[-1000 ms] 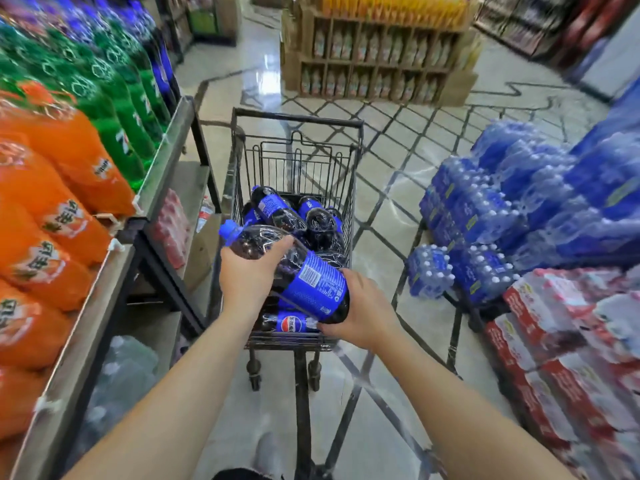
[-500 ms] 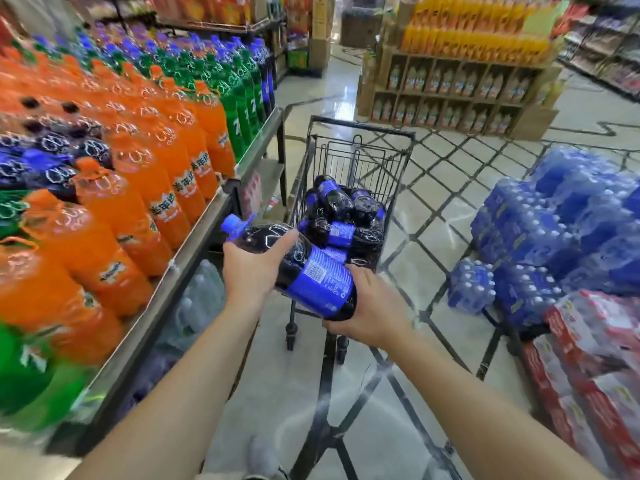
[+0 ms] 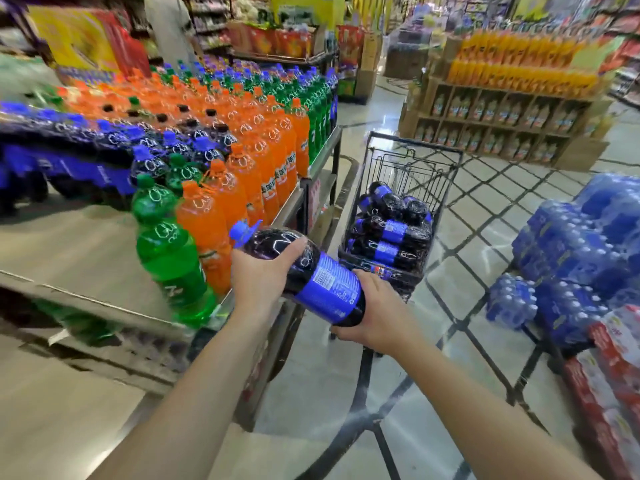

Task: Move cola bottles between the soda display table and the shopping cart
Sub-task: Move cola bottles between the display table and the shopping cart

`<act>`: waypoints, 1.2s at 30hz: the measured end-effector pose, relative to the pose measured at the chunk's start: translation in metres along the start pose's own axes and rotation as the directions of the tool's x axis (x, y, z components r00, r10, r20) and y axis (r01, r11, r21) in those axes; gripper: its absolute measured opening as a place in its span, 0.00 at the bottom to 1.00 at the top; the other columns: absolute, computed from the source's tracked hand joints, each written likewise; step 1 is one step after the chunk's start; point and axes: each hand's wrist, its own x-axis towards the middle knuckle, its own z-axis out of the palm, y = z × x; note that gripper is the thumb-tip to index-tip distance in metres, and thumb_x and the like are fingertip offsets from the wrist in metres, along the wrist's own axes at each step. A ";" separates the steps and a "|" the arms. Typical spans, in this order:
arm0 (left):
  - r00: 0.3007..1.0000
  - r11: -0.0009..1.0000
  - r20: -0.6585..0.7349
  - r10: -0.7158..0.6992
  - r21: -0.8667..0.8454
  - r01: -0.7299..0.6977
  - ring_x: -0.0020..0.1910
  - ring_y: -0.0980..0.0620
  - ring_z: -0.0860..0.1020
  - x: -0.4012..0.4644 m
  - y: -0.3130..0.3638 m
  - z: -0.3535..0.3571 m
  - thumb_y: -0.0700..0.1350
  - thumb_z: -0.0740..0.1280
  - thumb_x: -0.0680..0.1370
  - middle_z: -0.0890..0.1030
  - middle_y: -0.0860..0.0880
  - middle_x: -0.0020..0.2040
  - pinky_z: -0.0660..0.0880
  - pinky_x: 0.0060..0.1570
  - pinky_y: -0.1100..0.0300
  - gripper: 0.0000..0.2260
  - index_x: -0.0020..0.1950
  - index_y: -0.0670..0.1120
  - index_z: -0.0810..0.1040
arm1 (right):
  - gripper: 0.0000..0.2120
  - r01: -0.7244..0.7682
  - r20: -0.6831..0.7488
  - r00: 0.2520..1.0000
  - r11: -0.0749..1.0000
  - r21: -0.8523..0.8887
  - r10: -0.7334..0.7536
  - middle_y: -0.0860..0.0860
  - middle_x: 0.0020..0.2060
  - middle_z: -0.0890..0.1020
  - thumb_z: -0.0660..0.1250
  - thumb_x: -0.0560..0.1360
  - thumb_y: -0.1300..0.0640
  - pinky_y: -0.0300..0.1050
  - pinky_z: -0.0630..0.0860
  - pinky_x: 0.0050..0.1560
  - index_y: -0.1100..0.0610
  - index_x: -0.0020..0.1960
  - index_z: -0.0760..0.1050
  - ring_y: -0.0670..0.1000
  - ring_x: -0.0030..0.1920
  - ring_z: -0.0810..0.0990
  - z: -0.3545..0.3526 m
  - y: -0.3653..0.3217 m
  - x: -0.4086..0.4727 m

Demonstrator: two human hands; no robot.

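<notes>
Cola bottle [image 3: 308,271], large and blue-capped, is held in the air between the soda display table [image 3: 86,258] and the shopping cart [image 3: 412,161], lying nearly on its side with the cap aimed at the table. The left hand [image 3: 258,271] is wrapped over its shoulder near the neck, and the right hand [image 3: 377,311] is cupped under the base, fingers curled round it. Two hands are judged necessary because the bottle is big and full; the tilted carry probably follows from how the bottles lie in the cart.

One bottle is in hand. In the cart, the cola bottles [image 3: 391,233] are stacked flat, at least five being discernible; an exact count is prevented by overlap. On the table, bottles are stood upright in colour blocks, presumably for display: orange bottles [image 3: 242,168] by the dozen, green bottles [image 3: 166,244] at the near corner and far end, and cola among them at left, blurred. A bare patch of tabletop is seen at the near side, a likely landing spot.
</notes>
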 end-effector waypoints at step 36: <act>0.885 0.994 -0.454 -0.104 -0.083 0.074 0.60 0.48 0.79 0.191 -0.001 -0.446 0.58 0.85 0.65 0.80 0.48 0.61 0.76 0.67 0.50 0.42 0.71 0.41 0.70 | 0.54 0.429 0.157 0.885 0.899 0.090 -0.438 0.50 0.69 0.74 0.73 0.57 0.31 0.52 0.70 0.70 0.54 0.77 0.65 0.54 0.68 0.73 0.240 -0.411 0.196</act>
